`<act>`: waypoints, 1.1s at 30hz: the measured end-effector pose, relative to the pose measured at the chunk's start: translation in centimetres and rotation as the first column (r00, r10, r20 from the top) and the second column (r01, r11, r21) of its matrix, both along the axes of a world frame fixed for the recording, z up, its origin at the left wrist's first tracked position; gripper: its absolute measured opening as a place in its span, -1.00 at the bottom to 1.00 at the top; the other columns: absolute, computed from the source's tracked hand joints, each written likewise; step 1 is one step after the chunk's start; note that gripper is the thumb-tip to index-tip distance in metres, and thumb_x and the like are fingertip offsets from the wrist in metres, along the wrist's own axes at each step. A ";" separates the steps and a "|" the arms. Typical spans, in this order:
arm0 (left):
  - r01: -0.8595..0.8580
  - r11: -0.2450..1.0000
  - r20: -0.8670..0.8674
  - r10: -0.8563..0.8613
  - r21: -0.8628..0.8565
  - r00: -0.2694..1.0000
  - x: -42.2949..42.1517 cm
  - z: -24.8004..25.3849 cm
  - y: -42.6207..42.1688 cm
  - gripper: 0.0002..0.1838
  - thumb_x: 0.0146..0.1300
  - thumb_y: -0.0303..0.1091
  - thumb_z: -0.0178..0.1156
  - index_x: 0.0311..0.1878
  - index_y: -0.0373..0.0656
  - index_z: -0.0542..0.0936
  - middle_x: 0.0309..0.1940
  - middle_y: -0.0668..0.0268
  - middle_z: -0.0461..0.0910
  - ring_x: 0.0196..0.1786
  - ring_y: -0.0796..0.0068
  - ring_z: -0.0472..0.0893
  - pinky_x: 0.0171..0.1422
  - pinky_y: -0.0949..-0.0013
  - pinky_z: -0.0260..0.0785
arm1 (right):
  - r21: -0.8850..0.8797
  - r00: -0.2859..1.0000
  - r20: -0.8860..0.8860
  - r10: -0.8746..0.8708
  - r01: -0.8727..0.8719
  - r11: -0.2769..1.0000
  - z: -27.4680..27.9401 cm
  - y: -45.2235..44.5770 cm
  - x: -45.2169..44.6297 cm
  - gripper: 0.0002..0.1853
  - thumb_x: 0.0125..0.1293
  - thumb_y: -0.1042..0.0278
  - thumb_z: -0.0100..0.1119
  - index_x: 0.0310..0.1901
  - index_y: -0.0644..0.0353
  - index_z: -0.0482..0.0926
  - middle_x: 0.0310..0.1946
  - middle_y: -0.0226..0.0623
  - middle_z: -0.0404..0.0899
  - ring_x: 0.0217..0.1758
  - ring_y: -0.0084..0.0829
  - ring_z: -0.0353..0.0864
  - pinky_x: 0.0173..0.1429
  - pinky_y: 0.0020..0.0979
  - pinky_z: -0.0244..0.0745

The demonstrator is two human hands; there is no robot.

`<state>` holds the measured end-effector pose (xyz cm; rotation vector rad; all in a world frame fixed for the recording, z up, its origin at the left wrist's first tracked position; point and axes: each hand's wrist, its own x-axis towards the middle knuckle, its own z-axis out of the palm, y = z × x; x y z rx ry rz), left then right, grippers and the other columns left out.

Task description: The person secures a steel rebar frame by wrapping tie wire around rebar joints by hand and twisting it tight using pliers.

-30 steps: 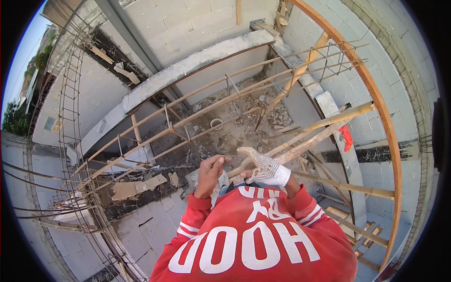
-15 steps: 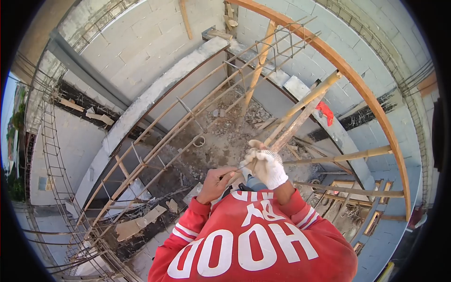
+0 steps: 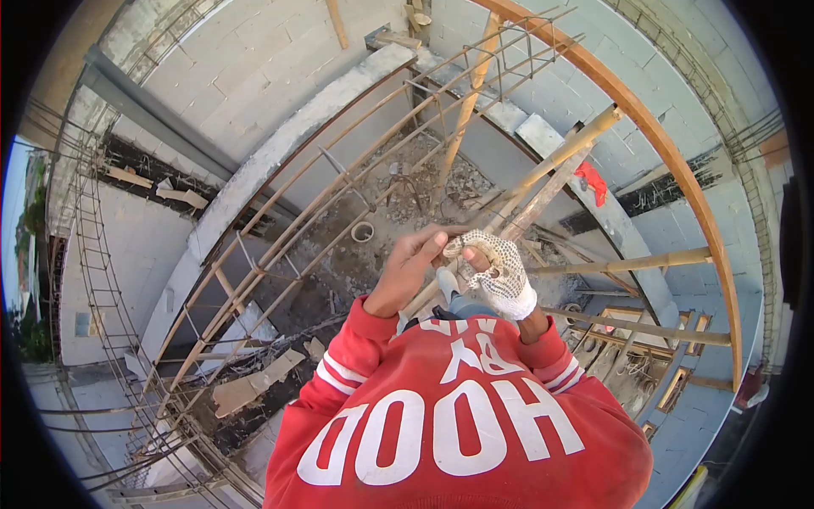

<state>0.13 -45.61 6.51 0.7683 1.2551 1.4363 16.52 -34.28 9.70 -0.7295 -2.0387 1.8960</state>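
My bare left hand [image 3: 411, 270] is raised in front of my chest, its thumb and fingers pinched together. Close beside it, my right hand [image 3: 502, 270] wears a white dotted knit glove with the thumb bare and the fingers curled inward. The fingertips of both hands nearly meet; whatever lies between them is too small or hidden to make out. Ahead and to the left runs a long cage of steel reinforcing bars [image 3: 343, 176] with square ties. Below my hands, part of my leg and foot [image 3: 449, 282] shows.
A curved wooden beam [image 3: 670, 154] arches along the right, with bamboo poles [image 3: 560, 153] braced against it. Far below, rubble and a small white bucket [image 3: 362, 232] lie on the floor. A red cloth [image 3: 591, 184] hangs on the concrete ledge at right.
Both hands have risen away from my chest, and the left has turned with its fingers pointing toward the glove. The thin wire visible between them earlier can no longer be made out.
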 end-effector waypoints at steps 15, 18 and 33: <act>0.030 0.999 0.300 -0.023 -0.021 0.954 -0.9 -0.8 0.5 -0.63 0.55 -0.22 0.14 0.14 -0.37 0.63 -0.03 0.24 0.68 0.03 0.47 0.63 0.12 0.39 0.47 | 0.031 0.972 0.018 0.234 -0.234 0.972 -0.2 0.0 -0.1 -0.59 0.58 -0.02 0.05 -0.05 0.22 0.64 -0.36 -0.30 0.55 -0.33 -0.45 0.47 -0.17 -0.37 0.45; 0.027 0.994 0.409 -0.066 0.101 0.910 -0.7 -0.5 0.1 -0.60 0.56 -0.23 0.10 0.15 -0.43 0.62 0.01 0.21 0.68 0.08 0.41 0.64 0.15 0.34 0.45 | -0.054 0.979 -0.044 0.201 -0.203 0.978 0.2 0.3 -0.4 -0.66 0.57 0.09 0.09 0.00 0.21 0.66 -0.26 -0.26 0.61 -0.26 -0.43 0.54 -0.10 -0.35 0.49; -0.366 0.931 0.471 0.324 -0.004 0.820 0.4 -0.8 -1.0 -0.78 0.49 -0.28 0.25 -0.07 -0.27 0.70 -0.19 0.36 0.68 -0.17 0.55 0.56 0.05 0.38 0.42 | 0.250 0.989 0.149 0.026 -0.063 0.966 -4.9 -0.4 -2.2 -0.55 0.17 0.52 0.22 0.15 0.25 0.57 -0.10 -0.12 0.68 -0.13 -0.06 0.70 -0.02 -0.21 0.60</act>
